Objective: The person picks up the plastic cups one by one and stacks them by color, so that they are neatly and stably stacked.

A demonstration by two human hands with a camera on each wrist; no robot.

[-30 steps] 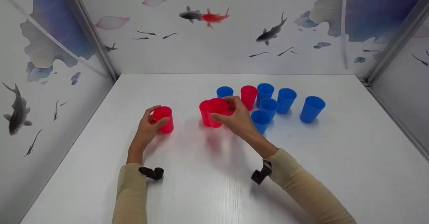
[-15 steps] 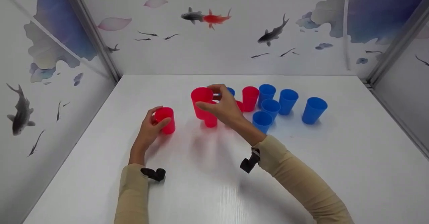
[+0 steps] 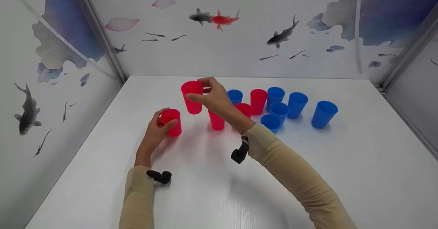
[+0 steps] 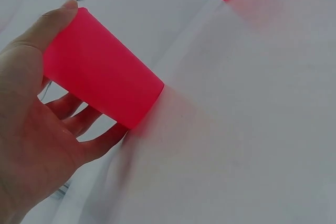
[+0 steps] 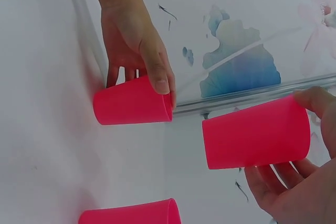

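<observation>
On the left of the table, my left hand (image 3: pixel 155 131) grips a red plastic cup (image 3: pixel 175 126) that stands upright on the surface. In the left wrist view the thumb lies near that cup's (image 4: pixel 105 72) rim, with the fingers behind it. My right hand (image 3: pixel 219 97) holds a second red cup (image 3: pixel 193 100) by its side, raised above the table, mouth up. The right wrist view shows this raised cup (image 5: pixel 254 135) apart from the one in my left hand. Below the right hand stands another red cup (image 3: pixel 217 121); the right forearm partly hides one more red cup (image 3: pixel 244 109).
Farther right stand a red cup (image 3: pixel 258 101) and several blue cups (image 3: pixel 297 105), all upright. One blue cup (image 3: pixel 235 96) is partly covered behind the right arm. White panels (image 3: pixel 219 58) with painted fish enclose the white table (image 3: pixel 205 188).
My right hand has lifted its red cup from beside the other red cups and carried it left and away from me. The left hand keeps its hold on its cup.
</observation>
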